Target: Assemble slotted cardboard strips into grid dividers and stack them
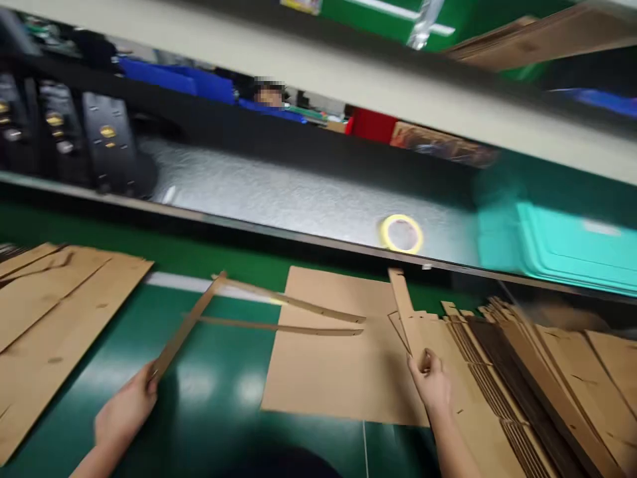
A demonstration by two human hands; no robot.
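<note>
The left hand (pixel 127 405) was pinching a card strip (pixel 192 325) in the lower left of the frame, and two thin strips (pixel 298 307) stuck out from it. The right hand (pixel 432 382) gripped another strip, the right strip (pixel 404 299), right of the middle. I think the work was only partway: the left bits looked joined, but the right strip was apart from them. Lots of card pieces (pixel 572 372) lay at the lower right, so plenty seemed left to do. The card strip slanted long ways, its top end pointing up and right. The thin strips ran nearly sideways, with their loose ends pointing right, over a flat brown sheet (pixel 318 372) on the green table (pixel 219 425). The right strip stood steep, its top tipping a little left.
</note>
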